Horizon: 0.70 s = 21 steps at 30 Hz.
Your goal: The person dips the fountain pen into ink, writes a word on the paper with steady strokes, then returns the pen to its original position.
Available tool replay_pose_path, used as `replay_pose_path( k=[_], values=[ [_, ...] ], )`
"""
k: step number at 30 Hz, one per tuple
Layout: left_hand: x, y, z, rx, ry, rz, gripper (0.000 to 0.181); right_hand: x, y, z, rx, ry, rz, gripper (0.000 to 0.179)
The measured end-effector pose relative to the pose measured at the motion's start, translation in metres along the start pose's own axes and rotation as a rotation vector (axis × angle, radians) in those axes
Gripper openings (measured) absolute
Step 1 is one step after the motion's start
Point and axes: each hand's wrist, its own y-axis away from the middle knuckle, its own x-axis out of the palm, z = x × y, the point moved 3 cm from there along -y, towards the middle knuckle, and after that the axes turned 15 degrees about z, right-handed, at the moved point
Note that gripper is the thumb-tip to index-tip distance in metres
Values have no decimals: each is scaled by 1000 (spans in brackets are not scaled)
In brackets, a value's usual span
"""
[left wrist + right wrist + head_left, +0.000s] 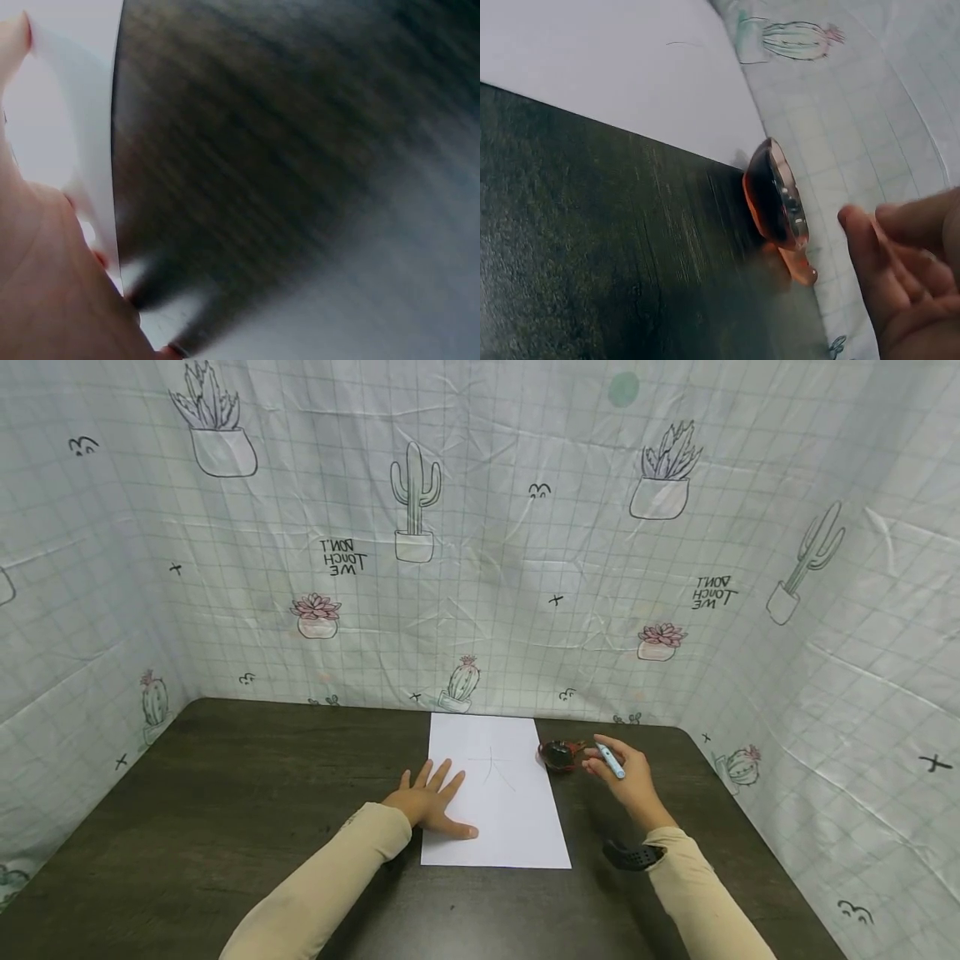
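Observation:
A white sheet of paper lies on the dark table, with a few thin lines drawn on its upper half. My left hand rests on the sheet's left edge, fingers spread. To the right of the sheet, my right hand is raised and holds a light-blue pen; the pen cannot be made out in the right wrist view. Just left of those fingers sits a small, dark, rounded object with a reddish translucent rim and a handle-like end, beside the paper's right edge. Its exact kind is unclear.
The dark wooden table extends to both sides of the paper. A pale curtain printed with cacti and a grid hangs behind the table and along both sides. A black band is on the right wrist.

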Motion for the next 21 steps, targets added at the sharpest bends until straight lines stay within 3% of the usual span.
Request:
replay_pose_path(
  k=[6,14,17,21],
  values=[
    [-9,25,-12,-21,32,39,107,2,0,-8,23,-283,69,65],
    [-8,24,-12,-3,8,16,110,5,1,-5,54,-622,152,54],
    [-11,30,-15,-11,9,19,105,4,1,-4,62,-640,147,56],
    [-12,32,-15,-9,1,16,102,2,0,-7,108,-561,151,62]
  ],
)
